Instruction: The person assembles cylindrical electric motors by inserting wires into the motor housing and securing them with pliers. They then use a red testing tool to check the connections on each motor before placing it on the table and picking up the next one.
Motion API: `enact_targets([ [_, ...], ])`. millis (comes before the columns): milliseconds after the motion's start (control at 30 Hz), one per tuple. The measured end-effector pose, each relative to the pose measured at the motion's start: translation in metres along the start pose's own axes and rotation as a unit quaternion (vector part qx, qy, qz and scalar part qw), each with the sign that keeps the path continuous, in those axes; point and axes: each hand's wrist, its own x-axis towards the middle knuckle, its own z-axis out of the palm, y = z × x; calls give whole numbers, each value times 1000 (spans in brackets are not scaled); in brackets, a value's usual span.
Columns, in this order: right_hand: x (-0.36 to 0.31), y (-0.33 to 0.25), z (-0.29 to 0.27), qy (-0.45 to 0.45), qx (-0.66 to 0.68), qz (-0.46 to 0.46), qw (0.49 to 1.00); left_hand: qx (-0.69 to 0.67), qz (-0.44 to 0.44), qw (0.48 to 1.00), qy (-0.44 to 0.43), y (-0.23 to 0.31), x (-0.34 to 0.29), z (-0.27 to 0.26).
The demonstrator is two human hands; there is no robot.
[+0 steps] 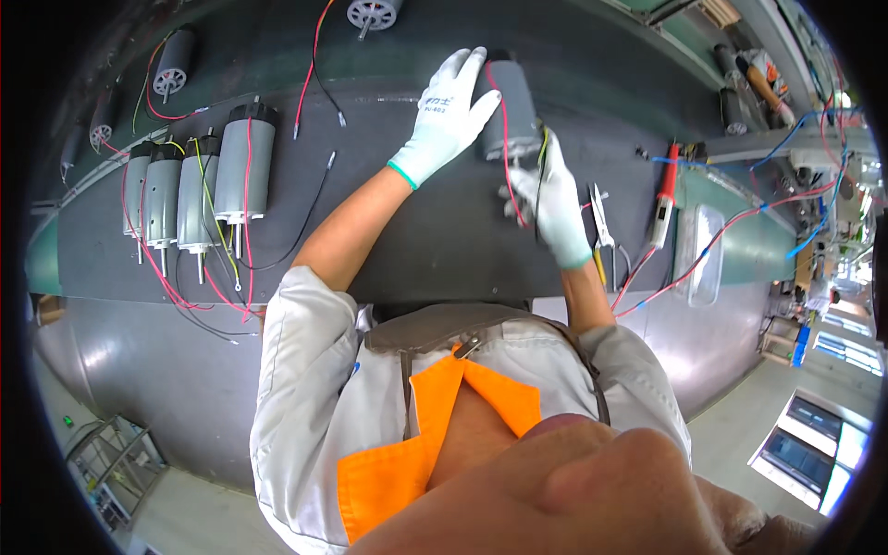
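A grey cylindrical motor with a dark end cap lies on the dark bench, its shaft end toward me. My white-gloved left hand is open against its left side, fingers stretched out and thumb over the motor's edge. By the shaft end is my gloved right hand, its fingers apart; those nearest the shaft are smeared by motion. A red wire runs down the motor's face. A dark wire passes across the fingers of my right hand; whether they pinch it is hidden.
At left stand several grey motors with trailing wires. More motors sit farther back, one at the top. Pliers, a red-handled tool with a cable, and a clear plastic tray lie to the right.
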Motion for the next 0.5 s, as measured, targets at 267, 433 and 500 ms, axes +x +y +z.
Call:
enact_targets([
  [267, -84, 33, -39, -69, 247, 79, 963, -20, -1, 999, -48, 15, -86, -63],
  [433, -89, -21, 5, -211, 104, 1, 972, 43, -53, 995, -78, 12, -92, -84],
  [500, -85, -32, 34, -310, 47, 7, 950, 1, -96, 991, -96, -12, -97, -86],
])
